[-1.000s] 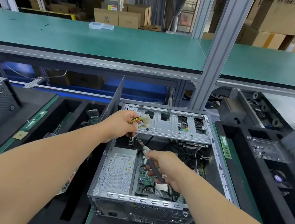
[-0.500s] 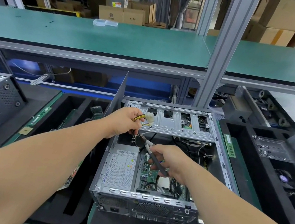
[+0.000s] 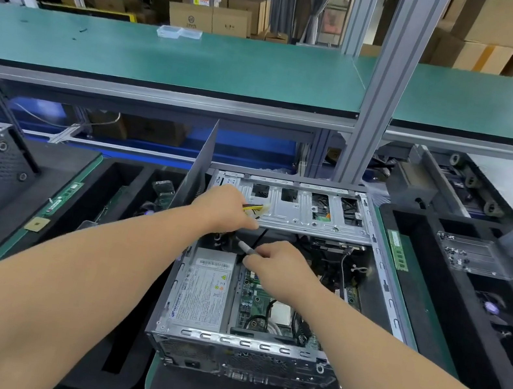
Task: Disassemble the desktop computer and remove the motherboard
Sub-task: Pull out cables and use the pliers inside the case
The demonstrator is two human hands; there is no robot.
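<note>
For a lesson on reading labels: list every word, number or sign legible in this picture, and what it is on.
Nothing reads clearly.
Power supply label: print, barcode and marks, too small.
Cardboard box: round logo, blurred.
Box sticker: yellow and red, unreadable.

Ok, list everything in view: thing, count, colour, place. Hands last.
Case: one, grey metal, open, centre of the bench.
Power supply: one, silver with a label, left inside the case.
Motherboard: one, green, inside the case, right of the power supply.
Drive cage: one, silver, far end of the case.
Connector: one, white, with yellow and red wires, held over the drive cage.
RAM stick: one, green, lying right of the case.
Foam trays: black, on both sides of the case.
Shelf: one, green top, above the bench.
Boxes: several, brown cardboard, behind the shelf.
Left hand: grips the connector.
Right hand: holds a grey tool; its type is unclear.
</note>
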